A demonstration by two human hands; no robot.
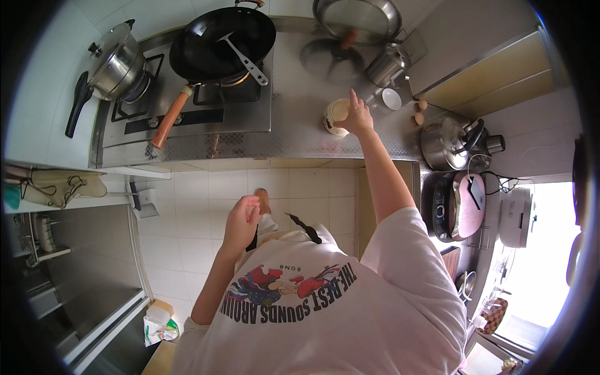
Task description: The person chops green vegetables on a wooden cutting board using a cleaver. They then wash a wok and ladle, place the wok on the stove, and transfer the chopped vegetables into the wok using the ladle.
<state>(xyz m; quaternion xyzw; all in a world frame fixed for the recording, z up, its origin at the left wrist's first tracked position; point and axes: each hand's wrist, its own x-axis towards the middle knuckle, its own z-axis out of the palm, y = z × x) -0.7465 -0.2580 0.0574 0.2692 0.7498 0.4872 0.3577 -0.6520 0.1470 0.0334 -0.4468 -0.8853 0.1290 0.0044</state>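
Observation:
On the steel counter stands a round canister [331, 123] with a cream-coloured top. My right hand [360, 116] reaches over its right side, thumb near the top and fingers stretched apart; whether they touch is hard to tell. Right of this hand is a small white bowl [391, 99], with two brown eggs [420, 112] beyond it. A lidded steel pot [389, 64] stands behind the bowl. My left hand [243, 220] hovers before my body above the floor, fingers loosely bent, with nothing visible in it.
Left on the gas hob [239, 115] sits a black wok [201, 51] with a metal spatula [246, 61]; its wooden handle [172, 117] juts over the front. Beside it stands a steel saucepan [117, 65]. At right are a steel kettle [443, 143] and a pink-lidded electric cooker [466, 213].

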